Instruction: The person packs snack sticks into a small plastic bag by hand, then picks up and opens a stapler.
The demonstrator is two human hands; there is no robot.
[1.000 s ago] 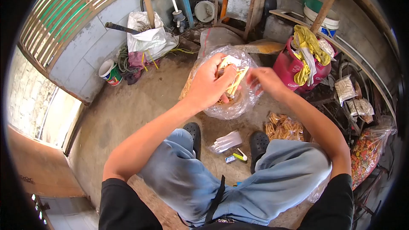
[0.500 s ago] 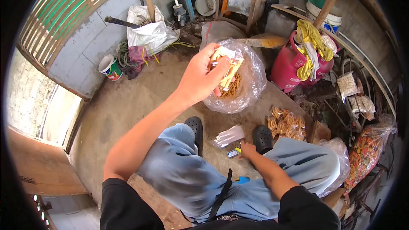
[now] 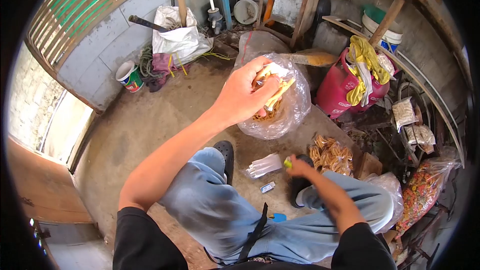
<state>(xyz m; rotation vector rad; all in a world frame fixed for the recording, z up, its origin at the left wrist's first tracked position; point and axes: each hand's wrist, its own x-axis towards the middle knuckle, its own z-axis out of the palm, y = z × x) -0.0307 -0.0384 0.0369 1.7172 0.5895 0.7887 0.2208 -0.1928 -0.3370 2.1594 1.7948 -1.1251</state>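
Observation:
My left hand (image 3: 250, 92) is raised, its fingers wrapped round a small clear packet of snack sticks (image 3: 274, 99). Below that hand, a large clear plastic bag (image 3: 296, 112) stands with its mouth spread, brown snack sticks inside. My right hand (image 3: 300, 166), smeared by motion, is closed on a small yellow-green object (image 3: 288, 162) whose kind I cannot make out. It hovers near my right shoe (image 3: 300, 187). A stack of flat plastic bags (image 3: 265, 165) and a small blue-and-white box (image 3: 268, 187) lie on the floor to its left.
Filled snack packets (image 3: 332, 155) are heaped beside my right foot. A pink drum (image 3: 332, 90) draped with yellow cloth (image 3: 361, 60) stands at the right. Farther down lies a bag of colourful snacks (image 3: 425, 185). A white sack (image 3: 180, 42) and a paint bucket (image 3: 131, 76) are by the wall.
My right hand has lifted away from the small box and shifted up and right with the yellow-green object. My left hand keeps hold of the packet, having moved slightly right.

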